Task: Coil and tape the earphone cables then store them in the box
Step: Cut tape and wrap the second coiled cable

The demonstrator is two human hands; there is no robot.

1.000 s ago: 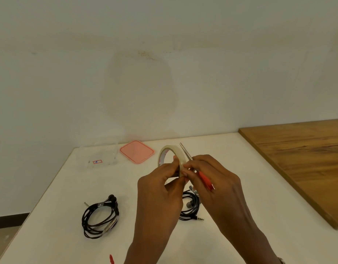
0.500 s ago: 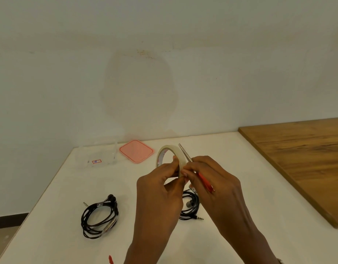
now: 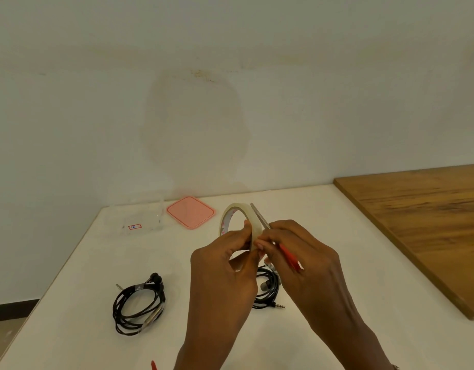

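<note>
My left hand (image 3: 225, 268) grips a roll of pale tape (image 3: 237, 214), held upright above the white table (image 3: 324, 236). My right hand (image 3: 302, 260) holds red-handled scissors (image 3: 289, 259) with the blades pointing up beside the roll, and its fingertips pick at the tape's edge. One coiled black earphone cable (image 3: 138, 305), bound with a strip of tape, lies at the left. A second black earphone cable (image 3: 269, 292) lies under my hands, partly hidden, with its jack plug sticking out to the right. The clear box (image 3: 143, 216) stands open at the back left.
The box's pink lid (image 3: 190, 212) lies flat beside it near the wall. A wooden tabletop (image 3: 422, 220) adjoins the white table on the right. A small red object (image 3: 153, 365) shows at the bottom edge.
Both hands stay almost in place with the roll and scissors; my right fingertips have shifted slightly along the tape's edge.
</note>
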